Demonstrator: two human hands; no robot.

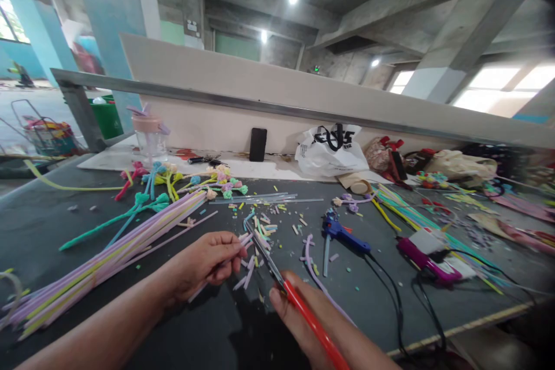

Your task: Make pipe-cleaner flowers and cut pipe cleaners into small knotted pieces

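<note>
My left hand (210, 260) is closed, with thumb and fingers pinching a pale lilac chenille stem (245, 239). One end of the stem pokes out toward the scissors, while another length shows under the palm. Scissors (309, 321) with red handles are in my right hand (288, 303), blades pointing up and left beside the stem's tip. I cannot tell whether the blades touch it. Short cut pieces (248, 274) of lilac stem lie on the dark table just below the blades. More pastel snippets (264, 225) are scattered beyond them.
Bundled stems (108, 260) lie at left, near finished fuzzy flowers (151, 185). Clear glue sticks (264, 199) lie further back. A blue glue gun (347, 237) and a purple device (427, 260) trail black cables at right. A phone (258, 144) and white bag (332, 153) stand behind.
</note>
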